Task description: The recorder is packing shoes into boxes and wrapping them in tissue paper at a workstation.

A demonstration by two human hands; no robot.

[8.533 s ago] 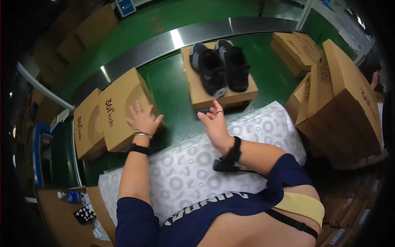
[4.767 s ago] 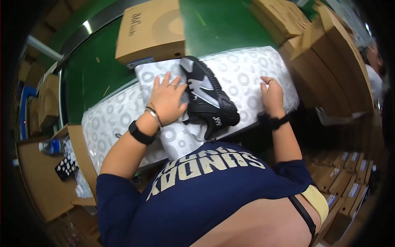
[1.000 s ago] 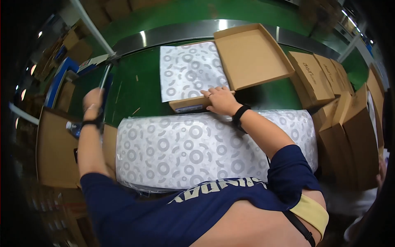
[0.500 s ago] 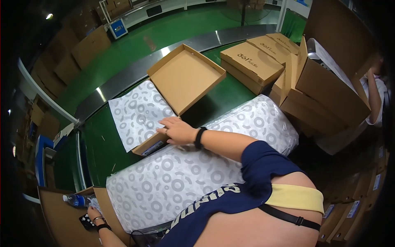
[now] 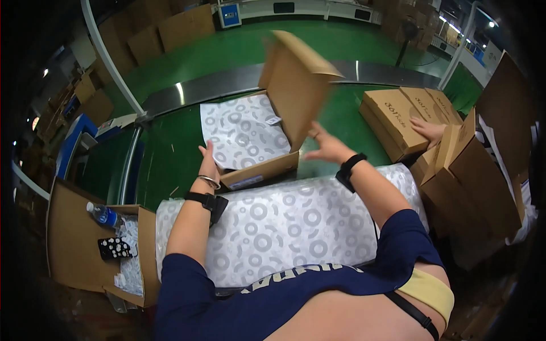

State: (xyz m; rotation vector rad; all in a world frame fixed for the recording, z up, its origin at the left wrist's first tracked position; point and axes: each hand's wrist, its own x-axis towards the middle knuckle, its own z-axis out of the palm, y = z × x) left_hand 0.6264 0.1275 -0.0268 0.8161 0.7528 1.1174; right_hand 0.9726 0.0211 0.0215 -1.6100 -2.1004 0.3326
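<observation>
Work surface: a stack of patterned wrapping paper point(image 5: 284, 227) lies directly in front of the person, both forearms reaching over it.
Left hand: the left hand point(image 5: 207, 165) rests against the left front corner of the shoe box point(image 5: 259, 170); fingers extended upward, flat to the box edge, not curled round anything.
Right hand: the right hand point(image 5: 325, 146) hovers just beside the raised lid point(image 5: 296, 85), fingers spread open, holding nothing; whether it touches the lid cannot be told, as the lid is motion-blurred.
Shoe box: sits on the green belt point(image 5: 165, 165) just beyond the paper stack, its tray covered by a sheet of tissue paper point(image 5: 242, 133); no shoes visible under it.
Lid: hinged at the right side, standing near upright, tilted over the tray.
Progress: judged well advanced; contents appear wrapped and covered, lid partway over. Remaining: lid not yet down, box not yet sent on.
Side carton: an open carton point(image 5: 85, 244) at the near left holds a water bottle point(image 5: 102, 215) and a spotted dark item.
Far right: another person's hand point(image 5: 426, 129) lies on closed boxes point(image 5: 398, 119).
Change from half a second earlier: the lid then lay flat open and the left hand was down at the side carton; the lid is now up and the left hand at the box.
</observation>
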